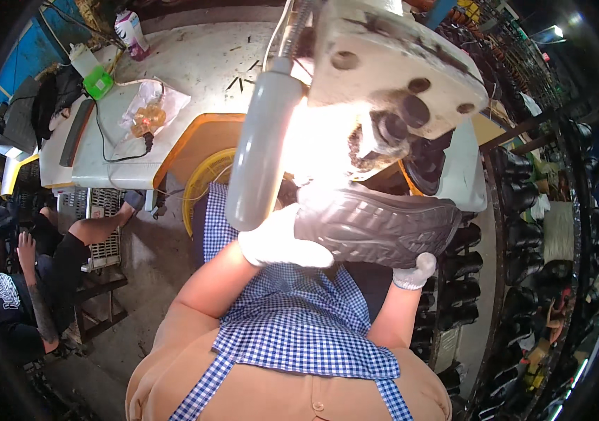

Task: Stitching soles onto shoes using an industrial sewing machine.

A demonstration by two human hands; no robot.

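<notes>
A black shoe (377, 223) is held up in front of me, its ridged side and sole edge facing me and lying nearly crosswise. My left hand (285, 238), in a white glove, grips its left end; strong lamp light washes out part of the fingers. At the shoe's lower right, my right hand (415, 272), gloved too, holds the other end, with most of its fingers hidden behind the shoe. Just above the shoe is the dark working head (387, 133) of a pale machine (398, 63). Glare hides whether the shoe touches it.
A grey cylindrical lamp (264, 147) hangs close over my left hand. The white worktable (201, 63) carries a green bottle (97, 83), a pink-labelled bottle (131, 35) and a plastic bag (152, 112). Another person (40, 266) sits at the left. Racks of black shoes (521, 231) line the right.
</notes>
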